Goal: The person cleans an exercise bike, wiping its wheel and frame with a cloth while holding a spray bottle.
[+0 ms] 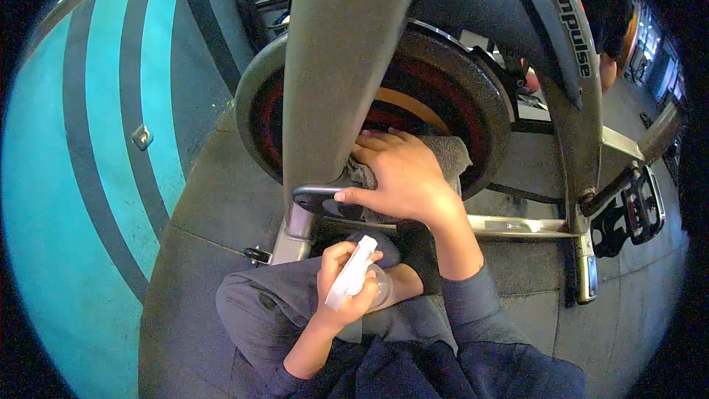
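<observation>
My left hand (346, 284) is wrapped round a spray bottle, its white trigger head (353, 273) pointing up and the clear body (380, 288) partly hidden behind my fingers. My right hand (402, 174) holds a grey cloth (449, 155) against the lower part of an exercise bike's flywheel (480, 81). Its fingers are spread over the cloth, and the thumb stretches left to a black cap (325, 199) by the frame. Part of the cloth is covered by that hand.
A thick grey frame post (336, 52) rises in front of the flywheel. Low down runs a metal base bar (517, 226), with a pedal (646, 203) at the right. Dark floor tiles (199, 273) meet a turquoise striped surface (44, 199) on the left. My crossed legs (266, 303) are close below.
</observation>
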Motion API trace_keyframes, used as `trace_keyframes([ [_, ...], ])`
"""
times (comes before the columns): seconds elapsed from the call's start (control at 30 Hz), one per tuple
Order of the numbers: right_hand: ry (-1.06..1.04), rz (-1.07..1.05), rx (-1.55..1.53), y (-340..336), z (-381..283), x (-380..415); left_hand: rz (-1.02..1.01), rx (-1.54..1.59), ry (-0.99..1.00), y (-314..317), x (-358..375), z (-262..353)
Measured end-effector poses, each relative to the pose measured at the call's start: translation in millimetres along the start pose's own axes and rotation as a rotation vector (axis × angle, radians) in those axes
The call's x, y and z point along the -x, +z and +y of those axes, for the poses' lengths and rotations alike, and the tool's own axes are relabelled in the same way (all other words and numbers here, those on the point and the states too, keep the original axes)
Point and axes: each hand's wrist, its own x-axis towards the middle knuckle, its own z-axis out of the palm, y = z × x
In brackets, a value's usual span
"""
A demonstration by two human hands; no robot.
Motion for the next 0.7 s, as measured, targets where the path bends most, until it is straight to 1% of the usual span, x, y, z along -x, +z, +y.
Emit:
trace_keyframes([
  [0.07,-0.006,0.039,0.042,1,-4,8,-0.003,-0.018,-0.005,2,-1,3],
  [0.13,-0.025,0.163,0.096,5,-10,18,0.017,-0.049,0.023,3,-2,3],
  [0.2,-0.012,0.157,0.062,-1,-19,32,0.037,-0.08,0.047,3,-2,4],
  [0.3,0.001,0.133,0.004,-15,-29,53,0.044,-0.089,-0.014,2,-1,9],
  [0.37,-0.016,0.055,-0.033,-22,-31,61,0.051,-0.115,-0.005,1,-2,9],
  [0.4,0.001,0.063,-0.044,-22,-33,62,0.062,-0.091,0.003,2,-2,7],
  [0.53,0.013,0.079,-0.023,-13,-28,43,0.042,-0.152,0.013,-1,-4,7],
  [0.6,0.012,0.142,-0.002,-3,-22,25,0.041,-0.087,-0.015,-1,-3,5],
  [0.7,0.005,0.116,0.016,8,-11,3,0.035,-0.012,0.015,0,-1,-1],
])
